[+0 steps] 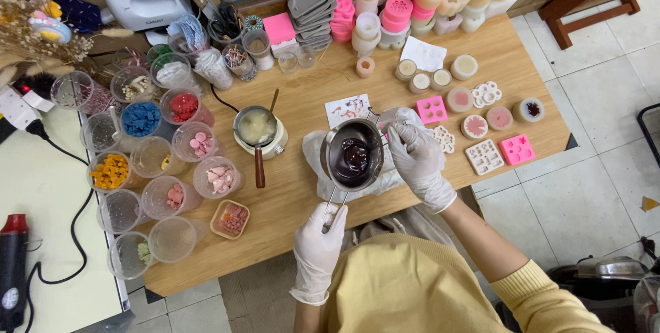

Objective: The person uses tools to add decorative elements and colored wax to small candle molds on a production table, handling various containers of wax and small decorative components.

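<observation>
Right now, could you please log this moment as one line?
left hand: holds small steel melting pot handle | right hand: at pot rim | pot: dark liquid, over wooden table

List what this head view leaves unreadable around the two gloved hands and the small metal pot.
- Left hand: its grip on the pot's handle is covered by the glove's own fingers.
- Right hand: whatever the fingertips press at the metal pot rim is hidden by the rim.
- Dark contents: liquid or solid, too glossy to tell.
- White cloth: mostly covered by the pot.
- Black tool: cut off by the left edge.
</observation>
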